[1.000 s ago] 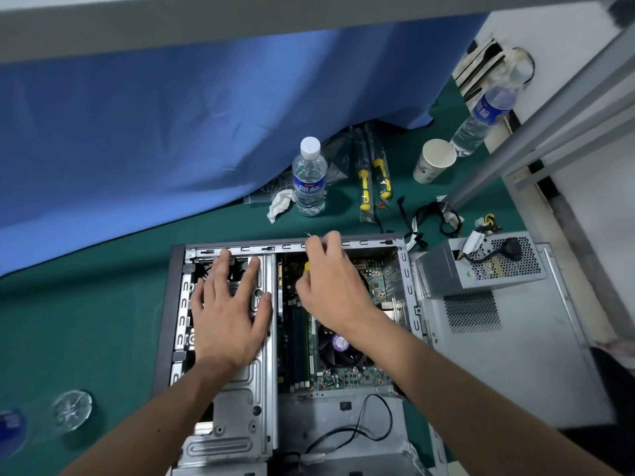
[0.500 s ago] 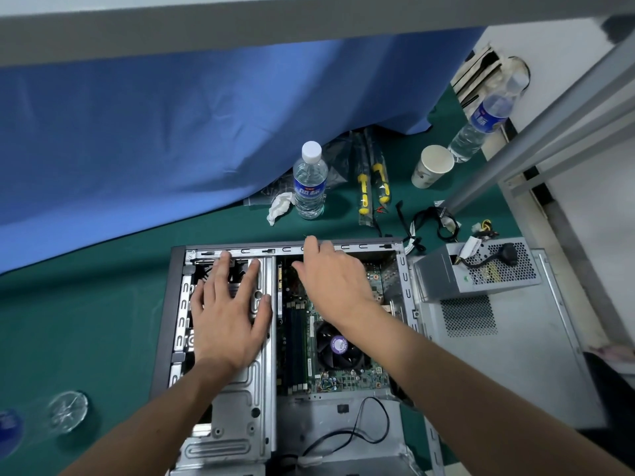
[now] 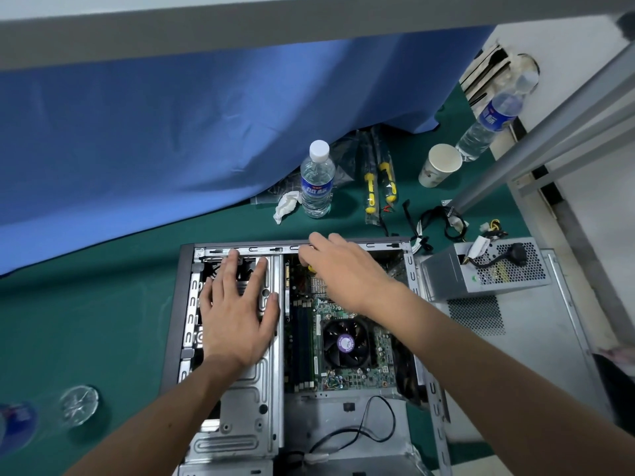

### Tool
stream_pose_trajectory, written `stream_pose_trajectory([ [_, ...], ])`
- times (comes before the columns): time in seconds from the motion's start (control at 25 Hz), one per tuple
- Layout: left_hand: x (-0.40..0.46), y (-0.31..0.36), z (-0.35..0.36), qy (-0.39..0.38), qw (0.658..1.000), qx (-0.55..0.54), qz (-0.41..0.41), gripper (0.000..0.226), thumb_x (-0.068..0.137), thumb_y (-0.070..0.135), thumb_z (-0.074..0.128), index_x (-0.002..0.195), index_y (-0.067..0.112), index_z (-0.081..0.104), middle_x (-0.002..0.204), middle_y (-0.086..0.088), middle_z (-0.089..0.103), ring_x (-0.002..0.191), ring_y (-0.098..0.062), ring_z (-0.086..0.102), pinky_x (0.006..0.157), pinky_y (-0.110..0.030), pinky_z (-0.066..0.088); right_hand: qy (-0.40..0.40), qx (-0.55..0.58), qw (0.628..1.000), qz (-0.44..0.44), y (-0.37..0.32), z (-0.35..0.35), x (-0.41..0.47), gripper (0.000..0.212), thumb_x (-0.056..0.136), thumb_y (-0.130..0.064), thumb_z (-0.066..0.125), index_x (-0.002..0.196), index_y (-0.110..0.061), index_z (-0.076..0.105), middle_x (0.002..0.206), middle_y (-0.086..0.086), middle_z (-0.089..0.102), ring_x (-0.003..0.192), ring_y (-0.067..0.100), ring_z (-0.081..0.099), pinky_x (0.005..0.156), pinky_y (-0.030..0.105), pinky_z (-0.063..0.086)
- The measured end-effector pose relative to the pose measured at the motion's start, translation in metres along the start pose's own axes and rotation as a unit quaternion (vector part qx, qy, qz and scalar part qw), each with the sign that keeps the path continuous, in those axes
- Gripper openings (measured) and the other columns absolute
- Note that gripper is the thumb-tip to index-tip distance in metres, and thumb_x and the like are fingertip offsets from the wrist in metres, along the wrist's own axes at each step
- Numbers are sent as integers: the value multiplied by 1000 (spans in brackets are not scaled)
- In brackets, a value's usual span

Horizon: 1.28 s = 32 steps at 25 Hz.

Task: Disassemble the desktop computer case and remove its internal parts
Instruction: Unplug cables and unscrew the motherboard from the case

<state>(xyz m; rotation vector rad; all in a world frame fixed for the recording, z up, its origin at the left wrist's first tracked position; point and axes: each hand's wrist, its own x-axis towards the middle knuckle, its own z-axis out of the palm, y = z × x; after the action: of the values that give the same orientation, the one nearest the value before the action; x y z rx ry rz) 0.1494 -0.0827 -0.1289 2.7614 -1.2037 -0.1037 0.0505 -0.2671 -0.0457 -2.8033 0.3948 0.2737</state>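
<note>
Head view looks down on the open computer case (image 3: 187, 304) lying on the green mat (image 3: 103, 304), motherboard (image 3: 343, 338) and its fan (image 3: 345, 343) exposed. Left hand (image 3: 237, 314) lies flat, fingers spread, on the metal drive cage (image 3: 247, 400). Right hand (image 3: 338, 266) reaches to the case's far rim, fingers bent over a small yellow part (image 3: 312, 268) — whether it grips it I cannot tell — and the removed power supply (image 3: 481, 269) sits just beside the case on the side panel (image 3: 532, 355).

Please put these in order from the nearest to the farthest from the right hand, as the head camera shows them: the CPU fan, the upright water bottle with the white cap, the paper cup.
From the right hand:
1. CPU fan, just below it, inside the case.
2. Upright water bottle, beyond the case, slightly left.
3. Paper cup, far side of the mat, to the right.
</note>
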Motion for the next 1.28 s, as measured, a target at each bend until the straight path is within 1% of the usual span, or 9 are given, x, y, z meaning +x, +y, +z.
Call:
stream_pose_trajectory([
  [0.08, 0, 0, 0, 1, 1000, 2, 1, 60, 96, 58, 25, 149, 33, 35, 161, -12, 15, 145, -29, 22, 114, -45, 15, -2, 27, 998, 49, 3, -2, -3, 21, 97, -21, 54, 114, -15, 42, 101, 3, 48, 85, 26, 53, 66, 38, 40],
  [0.2, 0, 0, 1, 3, 1000, 4, 2, 59, 95, 57, 27, 148, 34, 36, 160, -12, 16, 144, -29, 23, 113, -44, 14, 11, -40, 985, 166, 8, 4, -7, 39, 101, -52, 33, 105, -14, 38, 74, -2, 48, 59, 19, 49, 51, 33, 35],
  [0.36, 0, 0, 2, 2, 1000, 3, 1, 59, 94, 57, 28, 148, 34, 37, 160, -12, 16, 144, -29, 23, 114, -45, 15, 12, -20, 995, 93, 14, 8, -10, 19, 98, -16, 53, 111, -17, 40, 102, 4, 47, 83, 23, 45, 65, 34, 34],
  [0.44, 0, 0, 2, 2, 1000, 2, -1, 59, 95, 57, 28, 148, 34, 37, 160, -12, 16, 145, -29, 22, 114, -45, 15, -10, -20, 998, 51, 19, 7, -13, 39, 81, 6, 59, 107, -19, 45, 109, 2, 40, 93, 22, 37, 70, 33, 32],
  [0.64, 0, -1, 3, 2, 1000, 6, 0, 58, 95, 57, 28, 148, 34, 37, 160, -12, 15, 145, -29, 22, 114, -44, 14, -2, -32, 983, 178, 21, 13, -14, 35, 100, -47, 44, 114, -17, 34, 95, 5, 44, 70, 23, 44, 53, 31, 35],
  [0.76, 1, -2, 3, 4, 1000, 8, 1, 58, 94, 57, 29, 147, 34, 37, 160, -12, 16, 145, -29, 22, 114, -43, 13, 27, -45, 988, 144, 22, 16, -16, 19, 99, -24, 51, 111, -15, 38, 102, 6, 51, 75, 20, 39, 60, 31, 35],
  [0.88, 1, -1, 3, 2, 1000, 9, 0, 58, 94, 57, 28, 147, 34, 36, 160, -12, 15, 145, -29, 21, 114, -44, 14, 19, -28, 997, 72, 28, 15, -19, 49, 77, 7, 60, 115, -17, 41, 110, 1, 45, 90, 19, 31, 74, 31, 36],
  [1.08, 0, -1, 3, 0, 1000, 8, -2, 58, 95, 56, 29, 148, 35, 35, 161, -12, 14, 145, -29, 20, 114, -44, 14, 41, -20, 988, 151, 14, 21, -17, 33, 101, -39, 45, 123, -15, 37, 111, 6, 43, 78, 22, 43, 60, 33, 38],
  [1.28, 0, -1, 2, -1, 1000, 4, 0, 59, 95, 57, 26, 149, 35, 34, 161, -12, 13, 146, -28, 19, 114, -44, 13, 52, -8, 997, 50, 8, 19, -10, 53, 78, 5, 62, 122, -18, 42, 110, 3, 44, 89, 20, 34, 76, 33, 34],
])
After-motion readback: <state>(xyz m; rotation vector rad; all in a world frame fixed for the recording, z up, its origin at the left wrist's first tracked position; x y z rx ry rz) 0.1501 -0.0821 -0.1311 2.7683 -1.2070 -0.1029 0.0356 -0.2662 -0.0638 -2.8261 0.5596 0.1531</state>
